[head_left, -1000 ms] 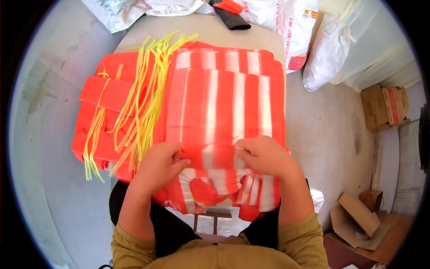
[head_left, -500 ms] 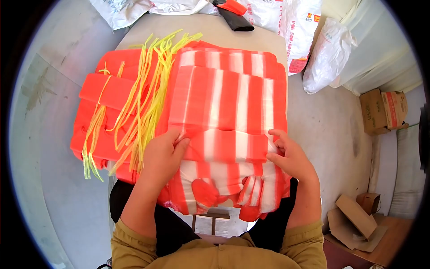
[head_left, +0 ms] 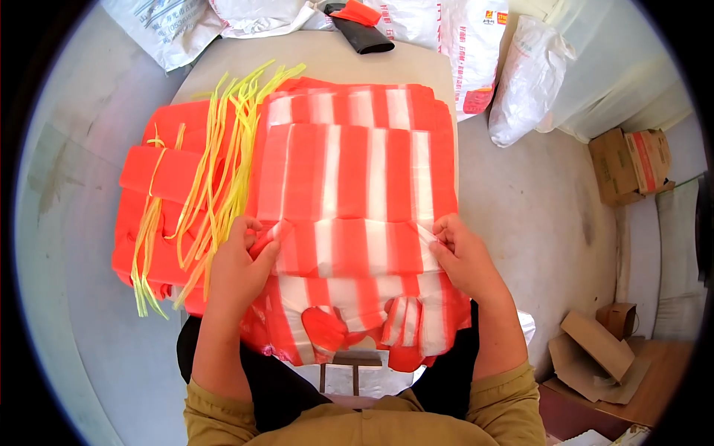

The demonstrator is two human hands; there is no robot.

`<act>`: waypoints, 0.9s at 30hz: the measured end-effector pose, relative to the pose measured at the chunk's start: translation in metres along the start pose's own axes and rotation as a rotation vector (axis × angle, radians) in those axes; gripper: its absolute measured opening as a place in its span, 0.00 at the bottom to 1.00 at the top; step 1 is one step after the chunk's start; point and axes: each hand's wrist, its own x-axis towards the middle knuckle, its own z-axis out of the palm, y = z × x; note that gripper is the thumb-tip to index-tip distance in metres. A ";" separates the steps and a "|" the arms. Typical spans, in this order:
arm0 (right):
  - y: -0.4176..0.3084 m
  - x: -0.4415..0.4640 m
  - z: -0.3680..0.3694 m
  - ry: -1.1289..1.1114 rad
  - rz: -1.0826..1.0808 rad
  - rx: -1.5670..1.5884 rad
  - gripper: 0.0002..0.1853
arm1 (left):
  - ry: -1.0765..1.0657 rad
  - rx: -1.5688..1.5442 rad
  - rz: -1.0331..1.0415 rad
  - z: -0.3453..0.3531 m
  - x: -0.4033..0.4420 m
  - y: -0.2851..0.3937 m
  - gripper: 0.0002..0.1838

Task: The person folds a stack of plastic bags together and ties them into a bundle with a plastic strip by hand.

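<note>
A pile of red-and-white striped plastic bags (head_left: 375, 327) lies in front of me, its lower end hanging over the near edge. On top, one striped plastic bag (head_left: 353, 178) is folded across, forming a flat band. My left hand (head_left: 245, 260) pinches the left end of this fold between thumb and fingers. My right hand (head_left: 461, 253) pinches the right end, where thin film is pulled into a point. Left of the pile sit red folded bags (head_left: 167, 175), one bundle tied with yellow strip. A bunch of yellow plastic strips (head_left: 236, 141) lies between the two piles.
The piles rest on a beige tabletop (head_left: 297, 53). Behind it stand white printed sacks (head_left: 470, 52), with a black and red plastic piece (head_left: 362, 31) by them. Cardboard boxes (head_left: 631, 167) are at the right wall, and an opened carton (head_left: 595, 357) sits lower right.
Both hands now grip the ends of the fold more tightly, and the film at the corners is drawn outward. The whole view has shifted slightly, moving the piles leftward.
</note>
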 end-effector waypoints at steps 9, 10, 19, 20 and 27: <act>-0.005 0.001 0.005 0.014 -0.188 -0.087 0.07 | -0.046 -0.062 0.032 -0.006 -0.006 -0.017 0.08; -0.008 0.000 0.002 -0.011 -0.186 -0.099 0.07 | -0.059 -0.078 0.056 -0.007 -0.006 -0.019 0.07; -0.036 -0.012 -0.015 -0.124 -0.201 -0.195 0.24 | -0.266 -0.269 0.107 -0.023 -0.013 -0.007 0.30; -0.040 -0.014 -0.014 -0.116 -0.199 -0.211 0.25 | -0.250 -0.221 0.123 -0.023 -0.014 -0.006 0.31; -0.032 -0.011 -0.007 0.079 -0.355 -0.513 0.23 | -0.083 0.173 0.328 -0.015 -0.014 -0.004 0.34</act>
